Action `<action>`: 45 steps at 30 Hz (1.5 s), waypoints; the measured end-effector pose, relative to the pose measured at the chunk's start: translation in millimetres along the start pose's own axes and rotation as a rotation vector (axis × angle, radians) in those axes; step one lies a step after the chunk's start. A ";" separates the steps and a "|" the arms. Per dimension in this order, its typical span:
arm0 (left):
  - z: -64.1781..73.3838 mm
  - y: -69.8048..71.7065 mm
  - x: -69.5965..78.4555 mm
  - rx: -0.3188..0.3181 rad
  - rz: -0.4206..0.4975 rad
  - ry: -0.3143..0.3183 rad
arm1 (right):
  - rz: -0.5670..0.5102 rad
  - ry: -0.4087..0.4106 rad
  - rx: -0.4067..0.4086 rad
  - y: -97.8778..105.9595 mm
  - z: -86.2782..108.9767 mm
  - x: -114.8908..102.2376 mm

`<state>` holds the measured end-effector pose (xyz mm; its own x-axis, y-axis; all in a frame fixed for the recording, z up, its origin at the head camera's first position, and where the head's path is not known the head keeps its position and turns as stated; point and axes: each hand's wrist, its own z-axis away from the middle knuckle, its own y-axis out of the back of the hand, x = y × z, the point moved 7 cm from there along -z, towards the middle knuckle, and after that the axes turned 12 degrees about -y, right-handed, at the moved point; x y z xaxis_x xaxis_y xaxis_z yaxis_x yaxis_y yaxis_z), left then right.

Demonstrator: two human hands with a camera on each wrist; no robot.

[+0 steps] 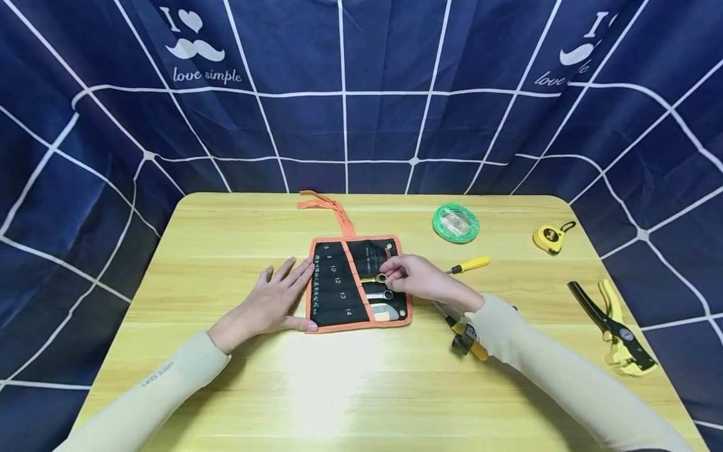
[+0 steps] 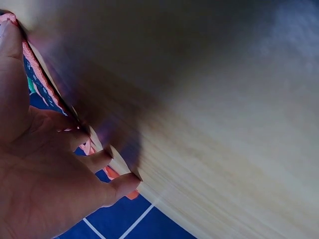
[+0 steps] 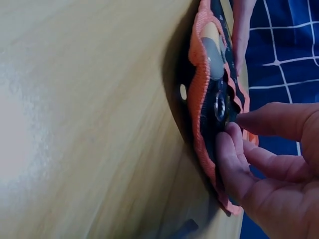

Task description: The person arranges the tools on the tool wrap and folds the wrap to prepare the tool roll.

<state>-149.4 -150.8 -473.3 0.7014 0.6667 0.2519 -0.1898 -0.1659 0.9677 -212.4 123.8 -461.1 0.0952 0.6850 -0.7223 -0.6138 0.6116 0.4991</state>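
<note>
A black tool pouch [image 1: 333, 307] with orange trim and numbered pockets lies flat on the table. My left hand [image 1: 277, 298] rests along its left edge, fingers spread and thumb at the near corner; the left wrist view shows this hand [image 2: 55, 164] at the orange border. Over the pouch's right side, my right hand [image 1: 415, 277] pinches a yellowish ring-ended wrench [image 1: 373, 279] that sits in a pocket. Just nearer lies a silver wrench [image 1: 381, 295], its ring end out of its pocket. Below that, a grey and cream flat tool [image 1: 385, 312] sticks out. Fingertips of my right hand [image 3: 269, 164] partly hide the pinched wrench.
A green wire coil [image 1: 455, 223] lies behind on the right, a yellow tape measure [image 1: 552, 238] farther right. A pipe cutter [image 1: 618, 336] sits near the right edge. Beside my right forearm are a yellow-handled screwdriver [image 1: 474, 264] and a partly covered orange-handled tool [image 1: 480, 351]. Orange ties [image 1: 333, 207] trail behind the pouch.
</note>
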 end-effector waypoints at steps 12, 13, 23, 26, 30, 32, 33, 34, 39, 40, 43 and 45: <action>-0.5 -2.2 -0.3 -0.005 0.017 -0.005 | -0.117 0.059 0.204 31.4 41.5 18.0; -0.3 -2.3 -0.7 -0.004 0.017 -0.003 | -0.129 0.061 0.218 34.3 46.2 19.5; -0.6 -1.0 -1.9 -0.018 0.007 0.008 | -0.119 -0.006 0.363 55.9 99.1 43.9; -0.9 -1.2 -1.4 -0.020 0.012 0.007 | -0.125 -0.014 0.378 56.5 113.9 55.3; 0.2 -1.1 -1.2 -0.023 0.032 0.000 | -0.146 -0.038 0.364 53.8 128.4 70.1; 0.8 0.1 -2.0 -0.029 0.039 -0.004 | -0.148 -0.050 0.345 51.8 132.9 75.5; 1.0 1.0 -2.4 -0.035 0.040 -0.005 | -0.146 -0.059 0.335 50.7 134.9 78.4; 1.1 2.1 -2.5 -0.042 0.042 -0.007 | -0.143 -0.069 0.325 49.4 136.7 81.2; 2.1 5.8 -3.0 -0.054 0.059 -0.015 | -0.087 -0.117 0.305 42.9 143.6 93.8; 2.7 5.6 -3.1 -0.048 0.066 -0.013 | -0.065 -0.121 0.313 42.0 145.3 94.7; 5.3 4.4 -3.6 -0.017 0.073 0.003 | 0.005 -0.123 0.340 38.3 151.2 95.2; 7.8 4.0 -4.3 -0.007 0.065 0.035 | 0.069 -0.116 0.373 35.7 153.9 94.2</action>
<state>-147.8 -160.1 -470.4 0.6634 0.6796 0.3132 -0.2387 -0.2045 0.9493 -104.7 271.1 -437.7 0.1648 0.7569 -0.6325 -0.2973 0.6495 0.6998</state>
